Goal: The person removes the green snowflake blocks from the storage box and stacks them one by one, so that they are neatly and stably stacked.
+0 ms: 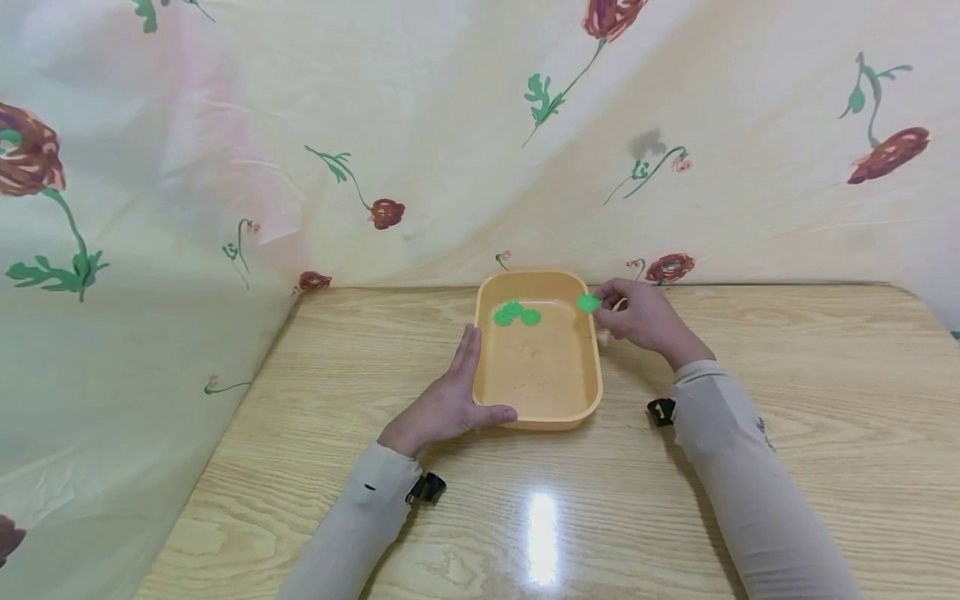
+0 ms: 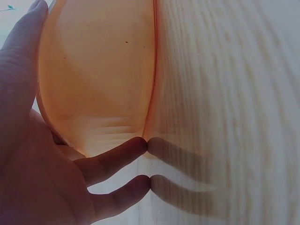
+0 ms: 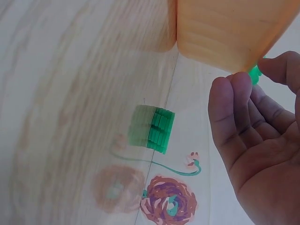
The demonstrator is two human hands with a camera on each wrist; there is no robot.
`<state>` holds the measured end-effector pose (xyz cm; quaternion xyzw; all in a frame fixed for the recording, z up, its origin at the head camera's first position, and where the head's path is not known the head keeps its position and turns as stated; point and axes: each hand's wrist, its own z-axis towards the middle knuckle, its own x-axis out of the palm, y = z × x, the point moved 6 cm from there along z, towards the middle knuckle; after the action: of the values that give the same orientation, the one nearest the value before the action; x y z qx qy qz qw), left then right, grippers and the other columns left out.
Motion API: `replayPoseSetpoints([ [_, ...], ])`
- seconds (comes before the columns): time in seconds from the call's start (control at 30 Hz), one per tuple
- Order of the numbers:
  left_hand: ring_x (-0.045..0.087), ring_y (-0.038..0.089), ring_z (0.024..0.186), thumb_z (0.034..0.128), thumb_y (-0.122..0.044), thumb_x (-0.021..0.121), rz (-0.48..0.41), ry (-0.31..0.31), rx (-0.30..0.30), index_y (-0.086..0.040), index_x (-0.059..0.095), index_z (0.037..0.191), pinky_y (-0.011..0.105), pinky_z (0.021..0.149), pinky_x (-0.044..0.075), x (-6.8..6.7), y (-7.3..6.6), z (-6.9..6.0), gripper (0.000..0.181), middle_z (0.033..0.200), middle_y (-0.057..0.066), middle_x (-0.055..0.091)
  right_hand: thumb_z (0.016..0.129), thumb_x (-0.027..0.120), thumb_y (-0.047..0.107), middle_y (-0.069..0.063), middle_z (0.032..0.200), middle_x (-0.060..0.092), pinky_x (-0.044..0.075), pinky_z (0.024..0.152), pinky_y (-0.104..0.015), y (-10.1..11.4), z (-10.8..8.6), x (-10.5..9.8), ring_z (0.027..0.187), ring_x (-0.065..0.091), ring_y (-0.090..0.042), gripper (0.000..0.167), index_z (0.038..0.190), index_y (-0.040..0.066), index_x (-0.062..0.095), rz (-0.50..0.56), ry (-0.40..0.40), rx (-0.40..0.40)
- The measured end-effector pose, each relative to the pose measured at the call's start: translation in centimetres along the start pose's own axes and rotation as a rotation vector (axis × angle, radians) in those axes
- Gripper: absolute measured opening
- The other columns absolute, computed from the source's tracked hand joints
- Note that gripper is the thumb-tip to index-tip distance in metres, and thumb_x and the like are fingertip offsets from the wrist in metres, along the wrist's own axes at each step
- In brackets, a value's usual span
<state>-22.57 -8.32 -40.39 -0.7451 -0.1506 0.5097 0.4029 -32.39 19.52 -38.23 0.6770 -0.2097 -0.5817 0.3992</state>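
Observation:
An orange tray (image 1: 536,423) stands on the table near the floral sheet, with several green discs (image 1: 530,317) lying at its far left. My left hand (image 1: 446,406) rests against the tray's left side and near corner, thumb over the near rim; in the left wrist view, two fingertips of this hand (image 2: 51,173) touch the table beside the tray (image 2: 101,75). Above the tray's far right rim, my right hand (image 1: 647,318) pinches a green disc (image 1: 588,303). The right wrist view shows a stack of green discs (image 3: 161,130) on the table near the right hand (image 3: 265,145).
A floral sheet (image 1: 450,133) hangs along the back and left of the wooden table (image 1: 315,400). Black straps (image 1: 429,488) show at both cuffs. A bright reflection lies on the table in front of the tray.

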Motion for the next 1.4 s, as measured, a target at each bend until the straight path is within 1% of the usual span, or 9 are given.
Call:
replayPoseSetpoints([
  [0.27, 0.003, 0.025, 0.151, 0.0825, -0.053, 0.08, 0.003, -0.006, 0.0, -0.016, -0.015, 0.161, 0.045, 0.117, 0.023, 0.0, 0.0, 0.2, 0.129, 0.167, 0.004, -0.02, 0.097, 0.062, 0.016, -0.015, 0.1, 0.064, 0.052, 0.062, -0.032, -0.2, 0.2, -0.1, 0.071, 0.063, -0.023, 0.03, 0.12, -0.003, 0.063, 0.007, -0.004, 0.001],
  [0.4, 0.0, 0.022, 0.151, 0.0825, -0.052, 0.081, 0.0, -0.006, -0.014, -0.019, -0.016, 0.161, 0.042, 0.118, 0.021, 0.0, 0.0, 0.2, 0.129, 0.165, -0.004, -0.023, 0.098, 0.062, 0.021, -0.016, 0.104, 0.063, 0.054, 0.063, -0.032, -0.7, 0.2, -1.0, 0.076, 0.065, -0.023, 0.036, 0.125, -0.003, 0.06, 0.049, -0.038, 0.02],
  [0.53, -0.001, 0.02, 0.151, 0.0822, -0.052, 0.081, -0.01, -0.009, -0.024, -0.022, -0.017, 0.16, 0.042, 0.118, 0.02, 0.1, -0.1, 0.3, 0.129, 0.165, -0.005, -0.023, 0.099, 0.063, 0.025, -0.015, 0.106, 0.063, 0.054, 0.061, -0.032, -2.0, -0.3, -2.6, 0.078, 0.065, -0.023, 0.041, 0.129, -0.002, 0.058, 0.049, -0.115, 0.061],
  [0.67, -0.001, 0.021, 0.151, 0.0818, -0.053, 0.081, -0.016, -0.011, -0.027, -0.023, -0.018, 0.16, 0.043, 0.118, 0.02, 0.2, 0.0, 0.4, 0.129, 0.166, -0.005, -0.022, 0.1, 0.063, 0.025, -0.016, 0.104, 0.063, 0.052, 0.058, -0.03, -3.9, -0.7, -3.6, 0.07, 0.066, -0.024, 0.042, 0.13, -0.002, 0.057, 0.014, -0.153, 0.106],
  [0.77, -0.001, 0.02, 0.151, 0.0818, -0.052, 0.081, -0.02, -0.01, -0.032, -0.024, -0.017, 0.16, 0.042, 0.118, 0.019, 0.2, 0.0, 0.4, 0.129, 0.164, -0.01, -0.024, 0.099, 0.063, 0.022, -0.018, 0.101, 0.062, 0.051, 0.057, -0.03, -5.1, -0.9, -3.8, 0.068, 0.065, -0.023, 0.04, 0.129, -0.003, 0.057, -0.017, -0.136, 0.127],
  [0.87, 0.001, 0.022, 0.151, 0.0824, -0.051, 0.081, -0.019, -0.011, -0.022, -0.022, -0.017, 0.16, 0.043, 0.118, 0.021, 0.2, -0.1, 0.3, 0.129, 0.164, -0.009, -0.024, 0.098, 0.063, 0.019, -0.019, 0.101, 0.062, 0.051, 0.057, -0.03, -5.8, -1.1, -3.6, 0.069, 0.063, -0.022, 0.038, 0.129, -0.003, 0.058, -0.034, -0.101, 0.148],
  [1.13, 0.003, 0.024, 0.152, 0.0835, -0.049, 0.081, -0.022, -0.009, -0.011, -0.022, -0.018, 0.16, 0.045, 0.117, 0.022, 0.2, -0.2, 0.2, 0.128, 0.163, -0.011, -0.024, 0.098, 0.063, 0.017, -0.018, 0.097, 0.065, 0.046, 0.068, -0.037, -6.2, -0.8, -2.9, 0.083, 0.057, -0.028, 0.032, 0.124, -0.002, 0.063, -0.154, -0.076, 0.059],
  [1.3, 0.001, 0.023, 0.151, 0.0836, -0.049, 0.081, -0.024, -0.012, -0.015, -0.023, -0.017, 0.16, 0.045, 0.118, 0.021, 0.2, -0.1, 0.3, 0.127, 0.163, -0.012, -0.024, 0.098, 0.063, 0.018, -0.016, 0.095, 0.065, 0.045, 0.069, -0.038, -6.5, -0.6, -2.7, 0.083, 0.057, -0.029, 0.032, 0.125, -0.001, 0.064, -0.182, -0.063, 0.073],
  [1.4, 0.002, 0.024, 0.151, 0.0836, -0.048, 0.081, -0.025, -0.016, -0.013, -0.022, -0.016, 0.161, 0.046, 0.117, 0.021, 0.2, -0.1, 0.3, 0.127, 0.165, -0.009, -0.023, 0.099, 0.063, 0.018, -0.016, 0.095, 0.064, 0.045, 0.068, -0.038, -6.5, -0.5, -2.7, 0.083, 0.056, -0.029, 0.032, 0.125, 0.0, 0.064, -0.185, -0.059, 0.079],
])
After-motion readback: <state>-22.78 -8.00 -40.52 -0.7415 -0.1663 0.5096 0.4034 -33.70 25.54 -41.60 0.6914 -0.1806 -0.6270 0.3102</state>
